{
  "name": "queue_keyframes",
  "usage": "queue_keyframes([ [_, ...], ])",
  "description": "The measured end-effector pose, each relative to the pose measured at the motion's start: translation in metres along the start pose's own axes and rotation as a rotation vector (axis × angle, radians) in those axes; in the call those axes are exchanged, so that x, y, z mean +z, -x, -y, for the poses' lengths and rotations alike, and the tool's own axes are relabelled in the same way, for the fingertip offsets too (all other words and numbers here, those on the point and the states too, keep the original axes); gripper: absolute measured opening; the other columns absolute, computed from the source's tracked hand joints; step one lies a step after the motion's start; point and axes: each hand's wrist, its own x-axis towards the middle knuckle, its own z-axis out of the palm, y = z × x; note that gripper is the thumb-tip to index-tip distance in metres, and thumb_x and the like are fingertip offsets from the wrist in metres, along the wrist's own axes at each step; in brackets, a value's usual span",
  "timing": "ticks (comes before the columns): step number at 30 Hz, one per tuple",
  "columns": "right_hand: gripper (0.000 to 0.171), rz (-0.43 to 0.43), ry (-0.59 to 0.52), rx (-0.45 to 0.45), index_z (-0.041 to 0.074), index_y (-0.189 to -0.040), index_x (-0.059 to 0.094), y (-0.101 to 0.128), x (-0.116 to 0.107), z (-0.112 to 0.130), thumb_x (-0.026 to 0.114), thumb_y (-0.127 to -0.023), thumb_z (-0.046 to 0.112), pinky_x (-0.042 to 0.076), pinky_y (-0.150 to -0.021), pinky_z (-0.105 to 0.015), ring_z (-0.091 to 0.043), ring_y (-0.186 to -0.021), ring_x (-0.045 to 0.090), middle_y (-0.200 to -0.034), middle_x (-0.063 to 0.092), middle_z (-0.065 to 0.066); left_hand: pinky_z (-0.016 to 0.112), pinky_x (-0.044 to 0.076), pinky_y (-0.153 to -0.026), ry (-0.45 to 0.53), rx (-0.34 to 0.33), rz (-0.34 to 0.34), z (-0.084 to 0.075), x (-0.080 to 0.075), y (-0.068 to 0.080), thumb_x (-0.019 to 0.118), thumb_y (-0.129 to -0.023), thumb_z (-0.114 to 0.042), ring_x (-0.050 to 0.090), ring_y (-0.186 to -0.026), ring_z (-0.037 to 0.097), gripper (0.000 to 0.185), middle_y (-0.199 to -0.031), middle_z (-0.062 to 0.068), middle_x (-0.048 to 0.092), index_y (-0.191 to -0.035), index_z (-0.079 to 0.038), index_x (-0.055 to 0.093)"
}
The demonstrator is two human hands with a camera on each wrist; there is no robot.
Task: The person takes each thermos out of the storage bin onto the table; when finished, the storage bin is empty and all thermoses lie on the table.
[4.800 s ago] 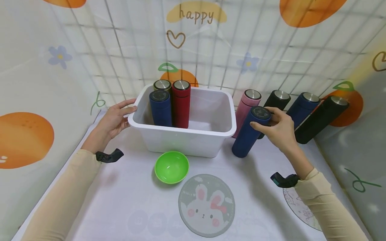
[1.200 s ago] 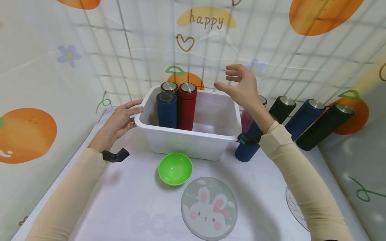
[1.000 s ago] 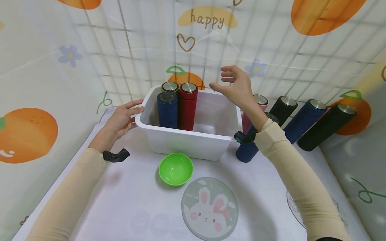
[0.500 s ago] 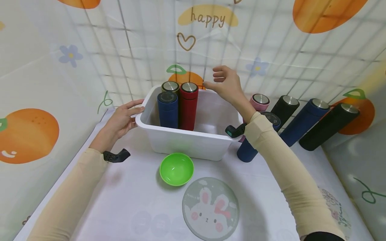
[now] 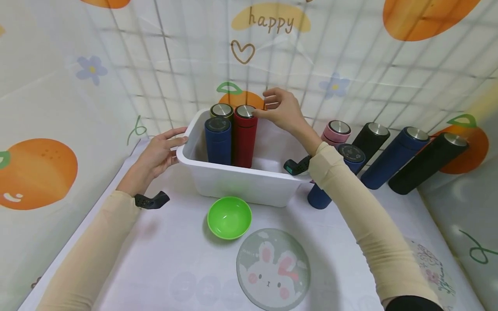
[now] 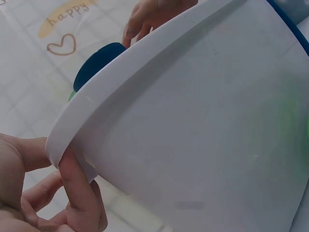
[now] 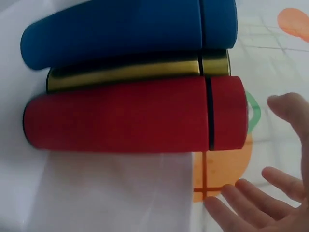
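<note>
Altogether, 3 flasks [image 5: 231, 136] in the bin [image 5: 249, 185], 5 flasks [image 5: 389, 151] outside.

Orange-printed cloth walls [image 5: 58, 86] surround a white-covered table [image 5: 167, 259].

One word on the backdrop
"happy" [image 5: 271, 20] stands in brown letters on a yellow patch of the backdrop [image 5: 116, 65], above a heart outline.

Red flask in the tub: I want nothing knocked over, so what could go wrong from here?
The right hand reaches the red flask at its cap; a push there might tip it against the blue flask. The forearm crosses above the flasks outside and could brush them.
</note>
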Motion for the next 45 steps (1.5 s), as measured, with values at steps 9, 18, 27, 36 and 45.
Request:
queue_keyframes([
  [9,0.070,0.110,0.006,0.008,0.004,-0.133,0.059,-0.006,0.012,-0.007,0.089,-0.076,0.033,0.056,-0.088,-0.036,-0.026,-0.116,0.060,-0.128,0.063,-0.012,0.026,0.059,-0.074,0.020,-0.011,0.006,0.000,0.000,-0.001,0.068,-0.097,-0.017,0.064,-0.098,0.020,0.055,-0.135,0.008,0.050,-0.149,-0.013,0.047],
  [18,0.072,0.182,0.041,0.003,0.006,-0.134,0.059,-0.008,0.023,-0.003,0.090,-0.073,0.027,0.052,-0.089,-0.035,-0.023,-0.117,0.056,-0.128,0.062,-0.011,0.026,0.059,-0.074,0.008,-0.001,0.004,0.001,0.001,-0.001,0.068,-0.097,-0.017,0.063,-0.099,0.021,0.056,-0.136,0.008,0.049,-0.148,-0.013,0.048],
  [27,0.060,0.168,0.031,0.024,0.003,-0.126,0.060,-0.006,0.027,-0.005,0.088,-0.075,0.021,0.051,-0.080,-0.034,-0.024,-0.105,0.055,-0.117,0.063,-0.011,0.025,0.059,-0.071,0.010,-0.005,0.010,0.000,0.004,-0.002,0.068,-0.097,-0.016,0.062,-0.098,0.021,0.055,-0.133,0.007,0.051,-0.148,-0.012,0.047],
  [36,0.058,0.149,-0.012,0.079,0.001,-0.117,0.050,-0.006,0.032,-0.006,0.086,-0.075,0.017,0.055,-0.069,-0.030,-0.023,-0.084,0.060,-0.106,0.063,-0.013,0.024,0.059,-0.070,0.019,-0.010,0.009,-0.001,0.001,0.000,0.069,-0.097,-0.017,0.063,-0.097,0.020,0.057,-0.132,0.007,0.051,-0.149,-0.013,0.047],
  [45,0.054,0.153,-0.002,0.045,0.002,-0.120,0.057,-0.003,0.033,-0.005,0.086,-0.077,0.016,0.053,-0.071,-0.030,-0.022,-0.090,0.059,-0.107,0.066,-0.012,0.024,0.059,-0.067,0.051,-0.016,0.016,-0.002,0.001,0.002,0.068,-0.097,-0.014,0.065,-0.093,0.019,0.056,-0.127,0.007,0.055,-0.149,-0.011,0.046],
])
